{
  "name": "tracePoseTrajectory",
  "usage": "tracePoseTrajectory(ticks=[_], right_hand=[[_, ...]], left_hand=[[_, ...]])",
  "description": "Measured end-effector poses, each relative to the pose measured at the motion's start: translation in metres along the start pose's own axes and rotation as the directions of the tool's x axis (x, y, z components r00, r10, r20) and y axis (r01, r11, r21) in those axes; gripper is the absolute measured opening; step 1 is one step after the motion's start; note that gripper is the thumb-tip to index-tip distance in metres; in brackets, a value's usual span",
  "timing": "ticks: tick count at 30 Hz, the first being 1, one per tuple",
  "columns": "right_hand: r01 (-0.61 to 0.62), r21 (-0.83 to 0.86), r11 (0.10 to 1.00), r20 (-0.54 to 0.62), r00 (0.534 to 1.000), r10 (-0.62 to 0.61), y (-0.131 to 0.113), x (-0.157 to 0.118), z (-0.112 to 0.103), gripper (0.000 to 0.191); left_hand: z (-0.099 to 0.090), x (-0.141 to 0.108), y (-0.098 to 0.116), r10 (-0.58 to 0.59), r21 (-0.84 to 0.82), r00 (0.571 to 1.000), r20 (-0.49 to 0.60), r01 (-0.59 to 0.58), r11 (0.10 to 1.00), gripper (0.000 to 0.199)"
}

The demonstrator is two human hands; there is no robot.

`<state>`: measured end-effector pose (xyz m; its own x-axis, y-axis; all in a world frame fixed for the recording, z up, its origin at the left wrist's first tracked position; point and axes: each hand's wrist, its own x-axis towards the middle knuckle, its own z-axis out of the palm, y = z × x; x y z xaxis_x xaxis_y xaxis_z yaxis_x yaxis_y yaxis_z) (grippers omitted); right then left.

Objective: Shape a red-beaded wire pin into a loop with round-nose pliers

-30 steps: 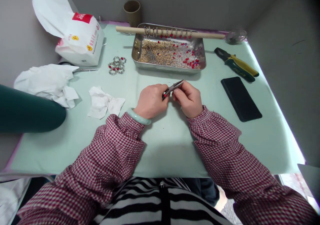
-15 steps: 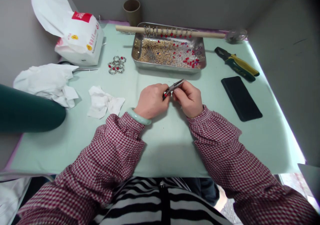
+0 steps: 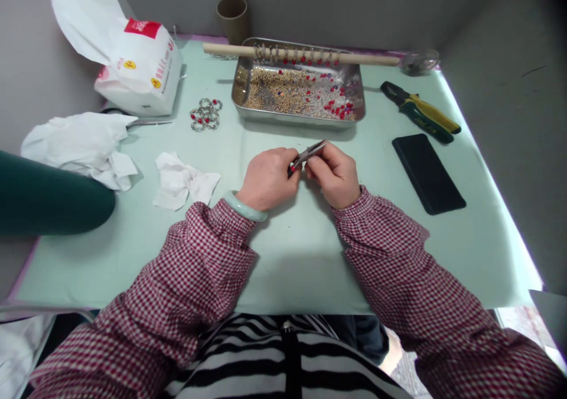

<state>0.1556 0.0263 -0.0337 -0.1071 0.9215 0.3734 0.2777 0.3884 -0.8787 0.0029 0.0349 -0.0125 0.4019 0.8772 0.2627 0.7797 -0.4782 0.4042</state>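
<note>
My left hand (image 3: 271, 179), a pale green bangle (image 3: 245, 206) at its wrist, is closed around a pair of small needle-nose pliers (image 3: 310, 151). Their metal jaws point up and right, over the fingertips of my right hand (image 3: 336, 174). That hand is pinched closed just under the jaws; whatever is between its fingers is too small or hidden to make out. A red spot shows by the pliers' pivot. Beyond both hands stands a metal tray (image 3: 301, 121) of gold, clear and red beads.
A wooden rod (image 3: 376, 60) strung with beaded rings lies across the tray. Beaded rings (image 3: 205, 115), crumpled tissue (image 3: 186, 180), a tissue pack (image 3: 146, 86) and a dark green cylinder (image 3: 53, 198) are leftward. Combination pliers (image 3: 420, 112) and a black phone (image 3: 429, 174) lie to the right.
</note>
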Motion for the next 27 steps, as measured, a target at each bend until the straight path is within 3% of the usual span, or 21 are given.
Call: tracePoseTrajectory(ticks=[27], right_hand=[[-0.020,0.052,0.998,0.015,1.000,0.019,0.0000,-0.0005,-0.0015,0.015]], left_hand=[[-0.0034,0.0000,0.0023,-0.020,-0.095,0.999,0.029,0.023,0.995,0.017]])
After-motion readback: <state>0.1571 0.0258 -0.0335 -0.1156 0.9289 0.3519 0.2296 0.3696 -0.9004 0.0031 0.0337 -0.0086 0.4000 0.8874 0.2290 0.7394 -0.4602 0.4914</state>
